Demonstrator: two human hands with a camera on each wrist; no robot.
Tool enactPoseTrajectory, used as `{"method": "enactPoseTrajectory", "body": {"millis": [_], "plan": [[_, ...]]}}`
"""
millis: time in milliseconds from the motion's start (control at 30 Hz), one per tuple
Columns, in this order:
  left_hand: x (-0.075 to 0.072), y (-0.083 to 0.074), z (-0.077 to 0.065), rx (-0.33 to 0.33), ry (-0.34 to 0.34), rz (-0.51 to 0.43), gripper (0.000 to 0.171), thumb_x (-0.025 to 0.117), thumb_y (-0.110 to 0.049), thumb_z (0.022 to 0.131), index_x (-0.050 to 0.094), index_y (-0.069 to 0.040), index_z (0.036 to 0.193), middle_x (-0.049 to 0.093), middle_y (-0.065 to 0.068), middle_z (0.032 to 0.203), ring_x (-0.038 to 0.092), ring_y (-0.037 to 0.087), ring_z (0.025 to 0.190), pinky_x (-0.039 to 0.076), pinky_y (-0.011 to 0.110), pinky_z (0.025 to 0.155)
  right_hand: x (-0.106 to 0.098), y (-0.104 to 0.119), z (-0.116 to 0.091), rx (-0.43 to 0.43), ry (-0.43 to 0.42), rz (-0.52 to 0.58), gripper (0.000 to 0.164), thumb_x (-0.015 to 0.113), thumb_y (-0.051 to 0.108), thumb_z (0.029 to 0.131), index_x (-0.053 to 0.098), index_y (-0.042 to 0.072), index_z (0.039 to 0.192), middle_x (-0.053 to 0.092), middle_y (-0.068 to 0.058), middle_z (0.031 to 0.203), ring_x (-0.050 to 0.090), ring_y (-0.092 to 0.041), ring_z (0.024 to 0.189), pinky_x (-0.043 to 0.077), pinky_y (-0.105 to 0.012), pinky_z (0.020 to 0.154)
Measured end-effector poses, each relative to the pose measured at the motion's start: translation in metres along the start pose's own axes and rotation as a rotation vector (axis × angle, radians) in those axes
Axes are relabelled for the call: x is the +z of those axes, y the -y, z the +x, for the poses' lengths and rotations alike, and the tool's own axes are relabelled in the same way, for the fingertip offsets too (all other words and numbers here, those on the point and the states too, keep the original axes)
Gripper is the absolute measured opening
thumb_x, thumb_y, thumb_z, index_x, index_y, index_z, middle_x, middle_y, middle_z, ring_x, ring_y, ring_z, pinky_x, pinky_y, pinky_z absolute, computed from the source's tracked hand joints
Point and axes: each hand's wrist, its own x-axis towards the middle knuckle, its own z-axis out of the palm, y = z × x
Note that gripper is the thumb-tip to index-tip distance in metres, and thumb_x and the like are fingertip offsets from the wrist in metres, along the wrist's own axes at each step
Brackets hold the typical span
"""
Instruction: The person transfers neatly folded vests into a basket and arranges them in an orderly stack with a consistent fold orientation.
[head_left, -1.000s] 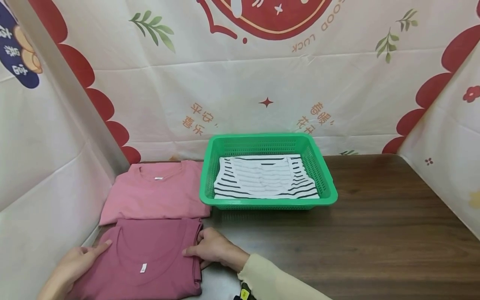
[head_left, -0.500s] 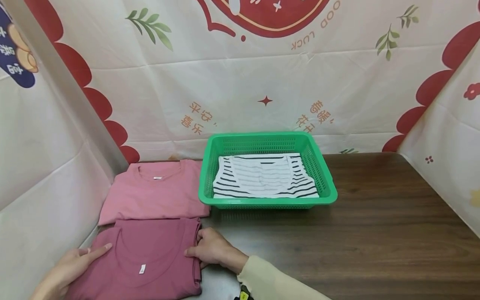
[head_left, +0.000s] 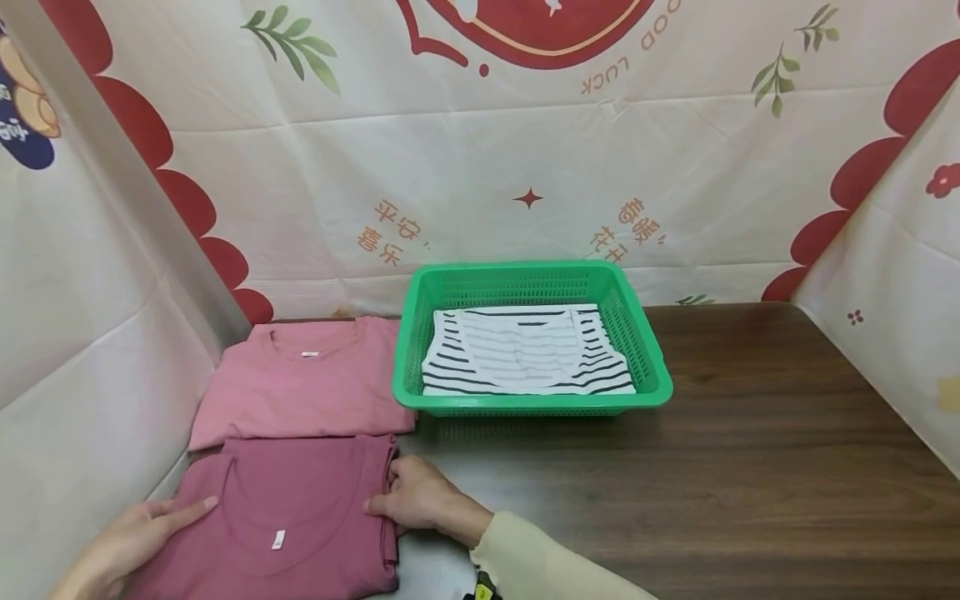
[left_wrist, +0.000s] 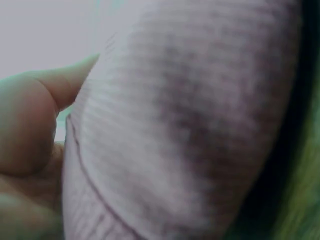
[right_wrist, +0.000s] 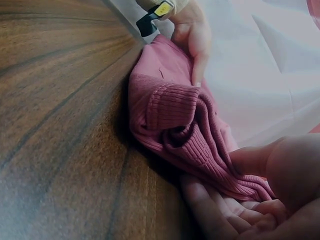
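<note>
A folded dark mauve shirt (head_left: pixel 300 500) with a white neck label lies at the front left in the head view. My left hand (head_left: pixel 142 533) grips its left edge, thumb on top and fingers hidden underneath. At the opposite edge my right hand (head_left: pixel 423 498) pinches the folded layers. The right wrist view shows this hand's thumb above and fingers below the ribbed fabric (right_wrist: pixel 175 110), close over the wood. Blurred cloth (left_wrist: pixel 175 120) fills most of the left wrist view, beside the left thumb. Behind the mauve shirt lies a folded pink shirt (head_left: pixel 315 392).
A green plastic basket (head_left: pixel 532 402) stands at the back middle, holding a folded striped white top (head_left: pixel 525 354). The brown wooden table (head_left: pixel 720 467) extends to the right. White printed cloth (head_left: pixel 480 183) hangs behind and along both sides.
The head view has shifted slightly, so the scene sits a little further left and up. Both hands keep their places on the mauve shirt, which lies as before.
</note>
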Motion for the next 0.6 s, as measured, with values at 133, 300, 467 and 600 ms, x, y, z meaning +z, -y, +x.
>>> {"method": "enactPoseTrajectory", "body": {"millis": [133,300,467,600], "plan": [[0.0021,-0.0018,-0.0001,-0.012,-0.051,0.033,0.058,0.049,-0.047,0.094,0.059,0.006,0.113,0.066,0.003,0.089,0.060,0.017,0.082,0.053,0.038,0.068,0.0000,0.0000,0.0012,-0.006,-0.007,-0.027,0.018,0.075,0.019,0.076,0.059,0.008,0.076,0.057,0.002,0.050,0.056,-0.012,0.043,0.043,-0.023,0.041],[0.0033,-0.0029,-0.0006,-0.005,-0.070,0.061,0.056,0.048,-0.047,0.094,0.058,0.006,0.108,0.065,0.004,0.086,0.060,0.018,0.080,0.052,0.037,0.066,0.0001,0.0017,0.0018,-0.009,-0.032,-0.067,0.022,0.074,0.024,0.076,0.062,0.006,0.078,0.060,0.000,0.054,0.055,-0.010,0.047,0.046,-0.025,0.047],[0.0048,-0.0044,0.0007,0.021,-0.078,0.117,0.064,0.046,-0.046,0.096,0.052,0.014,0.119,0.067,0.007,0.090,0.060,0.017,0.080,0.052,0.037,0.065,0.0004,0.0021,0.0014,-0.016,-0.048,-0.081,0.023,0.074,0.025,0.076,0.061,0.005,0.078,0.057,0.002,0.054,0.052,-0.009,0.047,0.044,-0.025,0.046],[0.0062,-0.0063,0.0014,0.055,-0.102,0.232,0.071,0.044,-0.047,0.096,0.045,0.019,0.125,0.065,0.020,0.104,0.059,0.019,0.086,0.052,0.037,0.067,0.0014,0.0017,0.0010,-0.047,-0.058,-0.104,0.021,0.074,0.023,0.076,0.060,0.008,0.074,0.049,0.005,0.050,0.046,-0.007,0.044,0.037,-0.023,0.042]]}}
